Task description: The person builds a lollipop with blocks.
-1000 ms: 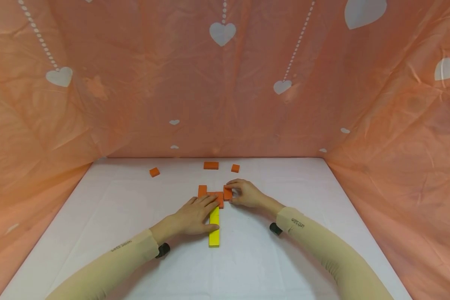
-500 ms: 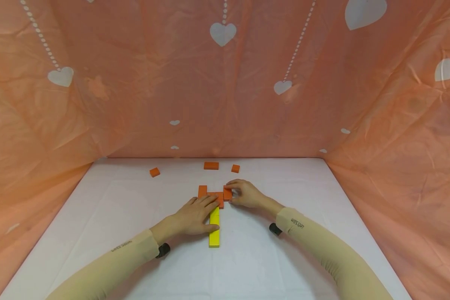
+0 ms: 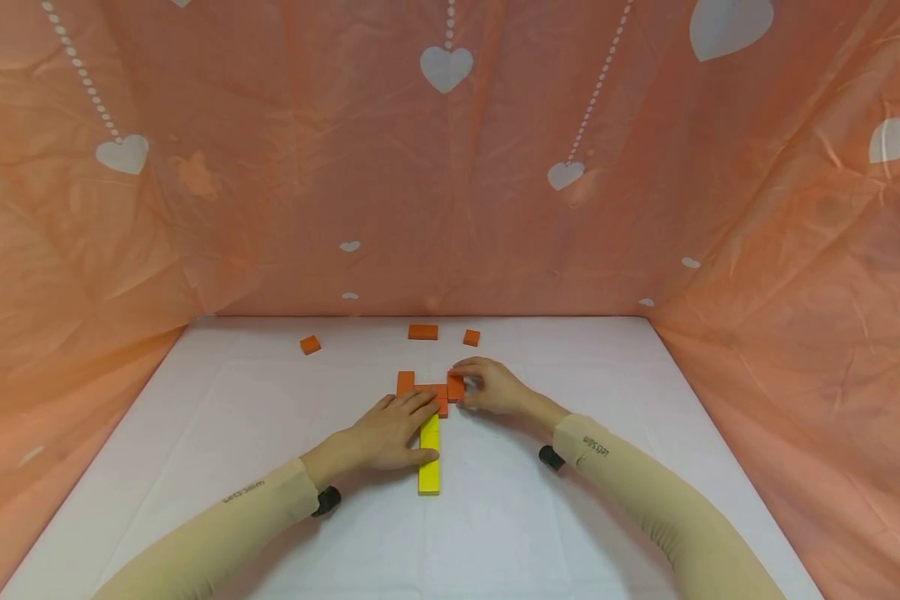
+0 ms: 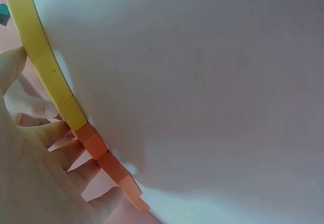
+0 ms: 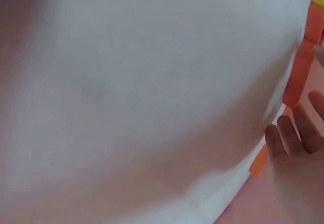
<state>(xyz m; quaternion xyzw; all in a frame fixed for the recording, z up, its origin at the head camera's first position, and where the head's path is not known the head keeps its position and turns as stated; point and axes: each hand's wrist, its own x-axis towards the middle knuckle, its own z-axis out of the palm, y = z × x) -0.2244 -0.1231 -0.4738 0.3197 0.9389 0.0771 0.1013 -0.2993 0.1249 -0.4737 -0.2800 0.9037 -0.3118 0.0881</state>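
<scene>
Flat orange and yellow building blocks form a figure on the white cloth in the head view. My left hand lies with fingers spread, fingertips over the middle orange blocks and thumb at the yellow strip. At the strip's upper end a seam shows, where a short yellow block meets the long one. One upright orange block stands out at the figure's upper left. On the opposite side my right hand pinches a matching orange block between thumb and fingers, right against the middle ones.
Behind the figure lie a longer orange block and two small square orange blocks, one at left and one at right. A pink-orange curtain with white hearts encloses the table's back and sides.
The right hand's orange block has shifted very slightly left, against the middle blocks. The left hand stays in place.
</scene>
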